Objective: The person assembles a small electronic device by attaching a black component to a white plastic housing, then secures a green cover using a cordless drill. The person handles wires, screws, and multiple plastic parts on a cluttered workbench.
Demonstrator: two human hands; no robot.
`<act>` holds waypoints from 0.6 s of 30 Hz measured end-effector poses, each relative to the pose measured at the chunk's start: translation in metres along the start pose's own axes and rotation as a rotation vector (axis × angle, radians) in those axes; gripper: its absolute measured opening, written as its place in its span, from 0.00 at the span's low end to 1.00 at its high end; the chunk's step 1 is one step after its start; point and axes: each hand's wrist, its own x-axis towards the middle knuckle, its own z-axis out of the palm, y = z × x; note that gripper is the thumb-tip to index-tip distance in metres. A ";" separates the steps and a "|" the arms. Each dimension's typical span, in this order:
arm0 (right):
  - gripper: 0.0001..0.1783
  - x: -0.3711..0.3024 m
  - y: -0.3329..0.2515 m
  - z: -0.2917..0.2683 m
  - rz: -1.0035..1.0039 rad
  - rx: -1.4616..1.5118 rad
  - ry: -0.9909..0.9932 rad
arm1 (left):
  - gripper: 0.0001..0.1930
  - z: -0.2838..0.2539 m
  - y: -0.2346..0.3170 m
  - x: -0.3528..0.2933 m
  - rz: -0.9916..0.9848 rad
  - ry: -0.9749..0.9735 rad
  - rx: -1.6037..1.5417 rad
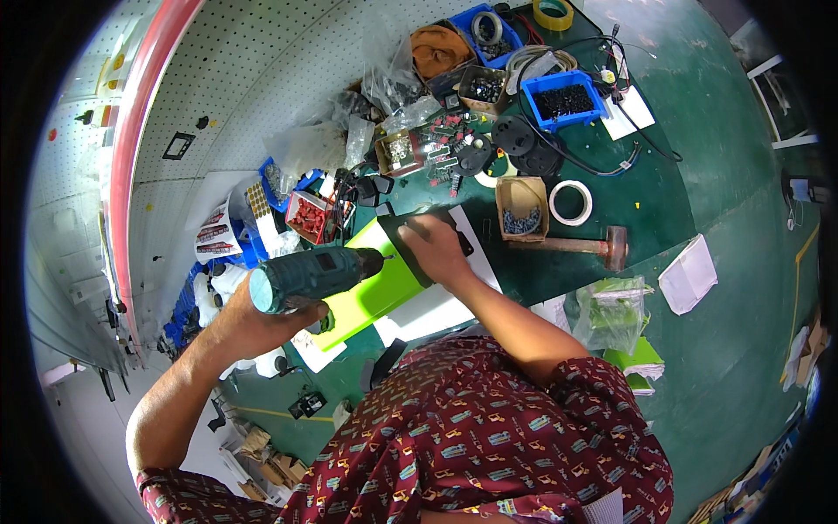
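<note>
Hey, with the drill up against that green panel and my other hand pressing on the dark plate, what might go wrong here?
1. The right hand lies flat on the dark plate, close to the tip of the drill; a slip might reach the fingers.
2. The green panel appears held by hand only, with no clamp visible, so it may shift or spin.
3. The left hand alone carries the drill, so it could tilt.

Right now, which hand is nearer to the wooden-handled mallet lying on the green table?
The right hand. It presses on the dark flat plate over the lime-green panel, left of the mallet in the picture. The left hand, gripping the dark green power drill, is farther left.
</note>
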 end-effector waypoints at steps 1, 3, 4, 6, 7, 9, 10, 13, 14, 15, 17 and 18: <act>0.23 0.003 -0.002 0.004 -0.019 -0.011 0.002 | 0.17 0.000 0.000 -0.001 0.004 -0.007 0.019; 0.25 0.005 -0.010 0.006 -0.078 -0.003 0.004 | 0.18 -0.001 0.002 -0.002 -0.020 -0.025 0.035; 0.25 0.010 -0.009 0.004 -0.107 -0.041 -0.074 | 0.18 -0.002 0.006 -0.002 -0.048 -0.034 0.032; 0.26 0.027 -0.008 -0.011 -0.169 -0.115 -0.225 | 0.19 -0.004 0.009 0.000 -0.066 -0.049 0.029; 0.28 0.035 -0.015 -0.020 0.087 0.017 -0.424 | 0.19 -0.004 0.008 0.001 -0.060 -0.054 0.025; 0.25 0.048 -0.032 -0.034 0.169 -0.010 -0.611 | 0.19 -0.004 0.005 0.000 -0.063 -0.052 0.002; 0.23 0.053 -0.037 -0.037 0.211 -0.023 -0.702 | 0.20 -0.003 0.004 -0.001 -0.073 -0.045 -0.015; 0.23 0.066 -0.031 -0.040 0.183 -0.002 -0.803 | 0.20 0.000 0.001 -0.003 -0.061 -0.024 -0.072; 0.23 0.068 -0.030 -0.040 0.181 -0.002 -0.826 | 0.20 0.001 0.001 -0.004 -0.051 -0.017 -0.091; 0.23 0.069 -0.026 -0.040 0.189 0.023 -0.823 | 0.20 0.002 -0.001 -0.004 -0.043 -0.014 -0.083; 0.22 0.071 -0.016 -0.038 0.205 0.072 -0.814 | 0.19 0.002 -0.002 -0.005 -0.025 -0.008 -0.065; 0.21 0.072 -0.016 -0.037 0.182 0.058 -0.799 | 0.20 0.003 -0.004 -0.005 -0.043 -0.007 -0.068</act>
